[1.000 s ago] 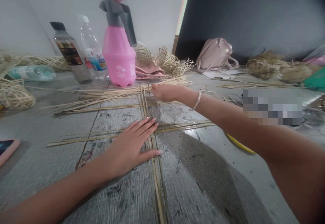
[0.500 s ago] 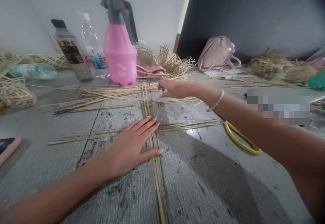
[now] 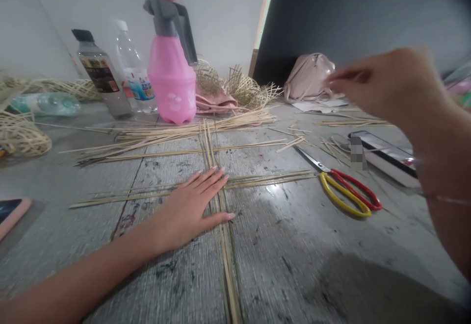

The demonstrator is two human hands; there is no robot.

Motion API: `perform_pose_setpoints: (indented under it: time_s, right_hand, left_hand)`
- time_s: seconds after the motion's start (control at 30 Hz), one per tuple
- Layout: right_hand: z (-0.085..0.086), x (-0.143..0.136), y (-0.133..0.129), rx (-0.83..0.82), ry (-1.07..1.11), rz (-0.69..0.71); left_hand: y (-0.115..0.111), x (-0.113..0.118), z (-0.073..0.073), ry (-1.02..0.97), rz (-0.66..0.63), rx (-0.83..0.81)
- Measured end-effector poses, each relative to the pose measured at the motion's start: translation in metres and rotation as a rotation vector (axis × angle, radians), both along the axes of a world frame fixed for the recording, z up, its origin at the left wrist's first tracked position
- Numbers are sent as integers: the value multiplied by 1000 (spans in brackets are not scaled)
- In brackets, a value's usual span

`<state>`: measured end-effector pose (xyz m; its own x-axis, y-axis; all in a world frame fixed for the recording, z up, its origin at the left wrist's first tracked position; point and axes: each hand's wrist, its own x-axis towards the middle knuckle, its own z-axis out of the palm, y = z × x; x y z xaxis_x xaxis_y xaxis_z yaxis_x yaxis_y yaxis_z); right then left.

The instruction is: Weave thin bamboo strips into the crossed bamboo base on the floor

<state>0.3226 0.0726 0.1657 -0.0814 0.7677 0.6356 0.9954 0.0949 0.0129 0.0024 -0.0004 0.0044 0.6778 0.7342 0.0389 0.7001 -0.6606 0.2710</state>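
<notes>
Left hand [image 3: 191, 206] lies flat, palm down, fingers spread, on the crossing of the thin cane strips [image 3: 217, 186] in the middle of the worktop [image 3: 287, 265]; it grips nothing, just presses. One bundle of strips runs long axis near-to-far, from the near edge up toward the pink spray bottle [image 3: 171, 76]. A second bundle crosses it left-to-right under the fingertips, ends pointing to the left and right edges. A third, thinner line of strips lies parallel to that one, farther back. Exact strip count in each bundle cannot be told.

Right hand [image 3: 386, 86] is raised in the air over the right side, blurred, fingers curled with thumb and forefinger pinched together; whether it holds a strip cannot be told.

A loose pile of strips [image 3: 176, 130] lies toward the far edge, mostly left-to-right. One pair of scissors [image 3: 342, 189], red and yellow handles, lies right of the crossing, blades pointing far-left. Three bottles at the far left: one spray bottle, one dark-capped bottle [image 3: 99, 76], one clear bottle [image 3: 134, 76]; a fourth lies on its side [image 3: 46, 104] near the left edge. One pink bag [image 3: 309, 76] at the far edge. One phone [image 3: 11, 213] at the left edge.

Open worktop near edge, both sides of the near-to-far bundle.
</notes>
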Motion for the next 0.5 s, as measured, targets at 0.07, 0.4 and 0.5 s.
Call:
perform_pose_setpoints:
  time_s: [0.07,0.4,0.5]
  right_hand:
    - [-5,2,-14,44,261,13]
    - [-92,-67,-46,-840,967,361]
    - [-114,-83,-53,-918,945,443]
  left_hand:
    - [0,0,0,-3,-1,9]
    - [2,-1,-3,31,-51,50]
    - [2,-1,-5,32,-54,55]
